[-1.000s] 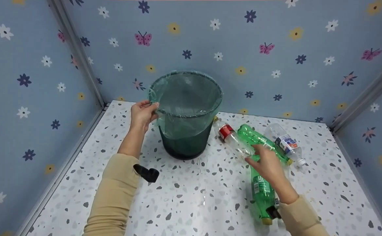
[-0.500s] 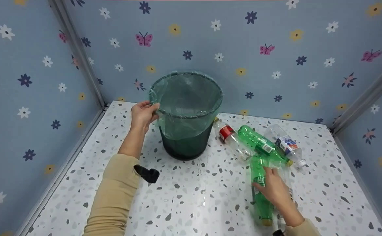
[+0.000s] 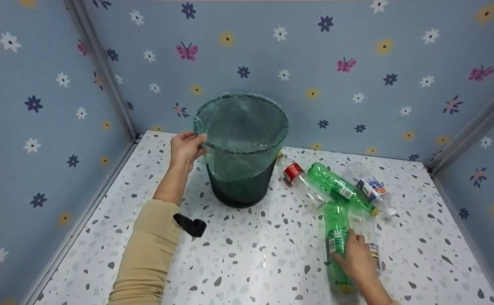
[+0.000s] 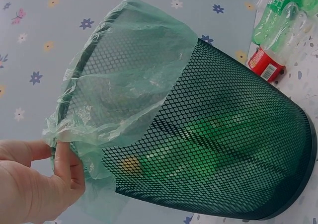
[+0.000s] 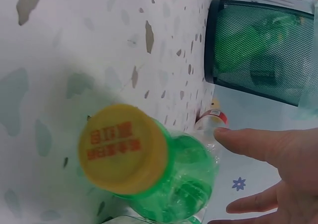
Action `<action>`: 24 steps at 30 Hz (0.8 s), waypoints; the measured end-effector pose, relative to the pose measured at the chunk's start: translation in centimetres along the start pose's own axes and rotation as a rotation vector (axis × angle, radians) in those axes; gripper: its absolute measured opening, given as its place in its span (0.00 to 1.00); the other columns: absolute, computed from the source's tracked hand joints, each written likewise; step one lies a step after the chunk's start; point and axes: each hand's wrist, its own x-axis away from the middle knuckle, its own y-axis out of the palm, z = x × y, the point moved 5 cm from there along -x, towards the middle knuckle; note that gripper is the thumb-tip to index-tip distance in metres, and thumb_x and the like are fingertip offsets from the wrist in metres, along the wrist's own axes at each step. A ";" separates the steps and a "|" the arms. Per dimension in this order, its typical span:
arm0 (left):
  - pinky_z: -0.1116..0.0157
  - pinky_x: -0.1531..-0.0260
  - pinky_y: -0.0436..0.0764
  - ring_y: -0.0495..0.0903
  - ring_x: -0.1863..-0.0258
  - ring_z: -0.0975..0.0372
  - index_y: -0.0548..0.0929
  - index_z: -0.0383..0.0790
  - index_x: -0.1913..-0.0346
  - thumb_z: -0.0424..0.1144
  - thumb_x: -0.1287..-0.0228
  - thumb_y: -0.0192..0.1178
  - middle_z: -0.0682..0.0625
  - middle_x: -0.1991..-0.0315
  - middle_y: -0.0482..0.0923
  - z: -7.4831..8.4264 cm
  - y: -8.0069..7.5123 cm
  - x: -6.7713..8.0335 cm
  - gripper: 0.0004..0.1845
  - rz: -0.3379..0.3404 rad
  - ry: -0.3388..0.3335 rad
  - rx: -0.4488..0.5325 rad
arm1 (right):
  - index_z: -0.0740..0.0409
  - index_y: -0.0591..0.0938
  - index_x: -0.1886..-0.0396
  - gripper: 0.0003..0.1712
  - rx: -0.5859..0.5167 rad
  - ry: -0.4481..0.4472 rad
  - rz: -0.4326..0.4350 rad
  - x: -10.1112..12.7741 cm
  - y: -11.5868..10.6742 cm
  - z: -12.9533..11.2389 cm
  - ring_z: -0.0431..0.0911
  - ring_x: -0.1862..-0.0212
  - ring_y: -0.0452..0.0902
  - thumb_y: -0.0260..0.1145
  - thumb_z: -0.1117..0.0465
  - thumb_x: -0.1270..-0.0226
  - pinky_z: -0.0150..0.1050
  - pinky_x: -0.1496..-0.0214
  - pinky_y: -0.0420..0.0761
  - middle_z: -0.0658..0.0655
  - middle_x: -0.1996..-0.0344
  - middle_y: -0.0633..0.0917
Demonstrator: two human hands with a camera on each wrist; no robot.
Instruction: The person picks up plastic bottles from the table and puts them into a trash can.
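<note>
Now the right hand [image 3: 357,260] has slid back along the bench [image 3: 251,262] toward the person: a second ago it hovered up by the cluster of bottles, and it has since come down onto the green bottle [image 3: 337,241] lying nearest the front edge. Its fingers are laid over the lower part of that bottle, near the yellow cap [image 5: 121,154]; from the wrist view the thumb and fingers look fairly straight beside the bottle's neck, so I cannot tell whether it truly grips the bottle or only rests on it. The bottle itself lies flat, cap toward the person, its far end close to the other bottles. Those have not moved: a clear bottle with a red label [image 3: 298,178] just beside the bin, a second green bottle [image 3: 338,186] lying slantwise, and a clear bottle with a blue and white label [image 3: 370,186] at the far right. The left hand [image 3: 185,148] stays where it was, pinching the thin green bag [image 4: 124,85] at the rim of the dark mesh bin [image 3: 240,186], thumb and fingers curled on the plastic. Through the mesh, something green with a yellow cap shows inside the bin.
</note>
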 end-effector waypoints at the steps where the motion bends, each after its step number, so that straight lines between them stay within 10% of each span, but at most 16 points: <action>1: 0.68 0.64 0.75 0.72 0.66 0.63 0.62 0.32 0.42 0.32 0.39 0.55 0.47 0.58 0.67 0.0 0.0 0.0 0.23 -0.001 0.000 0.003 | 0.75 0.59 0.42 0.47 0.000 0.002 -0.001 0.1 0.1 0.1 0.66 0.55 0.68 0.72 0.54 0.54 0.57 0.64 0.72 0.75 0.55 0.68; 24: 0.65 0.57 0.74 0.72 0.60 0.60 0.62 0.32 0.42 0.32 0.39 0.55 0.45 0.54 0.67 0.0 0.0 0.0 0.23 -0.010 -0.012 0.019 | 0.78 0.54 0.41 0.49 -0.001 0.030 -0.051 0.1 1.7 0.5 0.69 0.58 0.69 0.69 0.53 0.51 0.58 0.64 0.72 0.78 0.59 0.70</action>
